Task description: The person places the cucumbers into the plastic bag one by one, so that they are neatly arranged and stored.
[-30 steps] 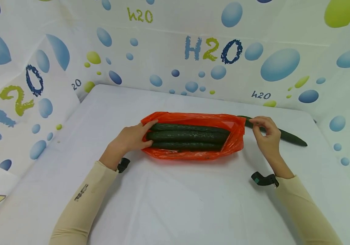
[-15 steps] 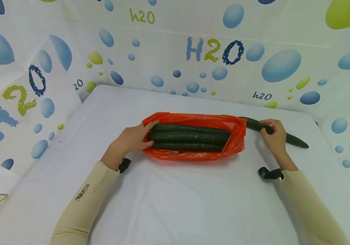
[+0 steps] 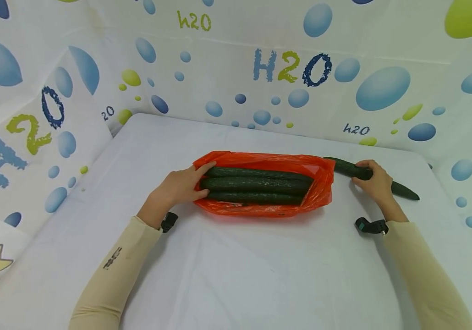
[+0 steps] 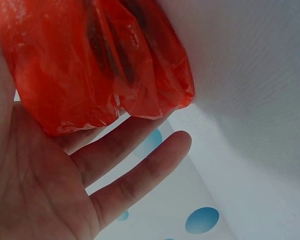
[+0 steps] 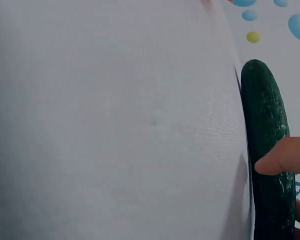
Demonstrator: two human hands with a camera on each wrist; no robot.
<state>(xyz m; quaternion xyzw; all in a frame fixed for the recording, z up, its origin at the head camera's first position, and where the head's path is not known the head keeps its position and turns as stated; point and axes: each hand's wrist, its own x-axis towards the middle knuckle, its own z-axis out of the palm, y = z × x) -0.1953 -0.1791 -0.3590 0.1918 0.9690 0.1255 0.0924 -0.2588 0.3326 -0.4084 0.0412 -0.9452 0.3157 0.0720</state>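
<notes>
A red plastic bag lies on the table with its mouth facing up and several dark green cucumbers side by side inside. My left hand holds the bag's left end, thumb and forefinger over the rim at the cucumbers' ends. From the left wrist, the crinkled bag covers part of the palm, and two fingers extend past it. To the right of the bag, my right hand grips a single loose cucumber around its middle. The right wrist view shows the thumb pressed on that cucumber.
A white cloth covers the table. Behind it and on the left rises a white backdrop printed with blue and green drops and H2O lettering. A small black wrist camera sits below the right hand.
My right hand has moved from near the bag's right end rightward along the loose cucumber and taken hold of it. My left hand keeps its place on the bag.
</notes>
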